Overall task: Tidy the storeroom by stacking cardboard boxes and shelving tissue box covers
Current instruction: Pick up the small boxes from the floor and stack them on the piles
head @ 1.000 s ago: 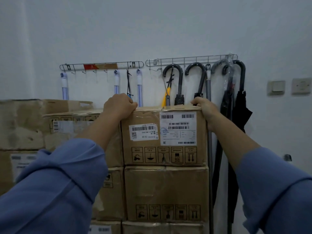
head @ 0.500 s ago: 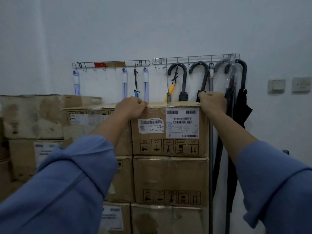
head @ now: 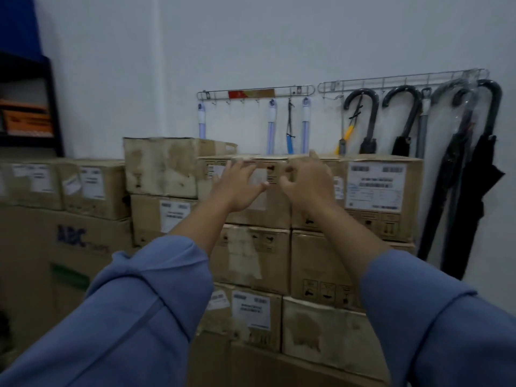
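Two blue sleeves [head: 125,317] are being held forward, nearest the camera. Beyond them the left hand [head: 240,188] and right hand [head: 307,185] are being kept close together, fingers spread and gripping nothing, in front of the top middle carton [head: 268,213]. The top-right carton [head: 385,219], gripped at its upper corners half a second ago, is being left stacked (that placement looks finished). Its shipping label is being blurred beyond reading; only "ABC" is being made out on the large left carton [head: 69,238]. Umbrellas [head: 469,177] are being kept on wall hooks behind.
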